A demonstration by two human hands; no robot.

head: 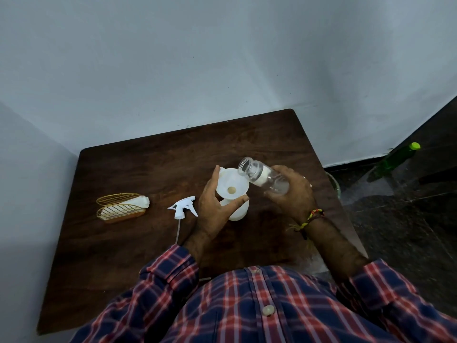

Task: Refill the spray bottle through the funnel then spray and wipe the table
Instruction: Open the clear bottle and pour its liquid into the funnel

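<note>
A white spray bottle [238, 211] stands on the dark wooden table [153, 256] with a white funnel [231, 185] set in its neck. My left hand [212, 209] grips the funnel's rim between thumb and fingers. My right hand [293, 194] holds a clear plastic bottle [262, 175] tilted on its side, its open mouth just over the funnel's right edge. The clear bottle looks nearly empty. The white trigger sprayer head [183, 207] with its dip tube lies on the table to the left of my left hand.
A gold wire holder [118, 209] with white cloth or tissue [141, 203] in it sits at the table's left. A green bottle [395, 162] with a lime cap stands on the dark floor to the right. Walls border the table's back and left.
</note>
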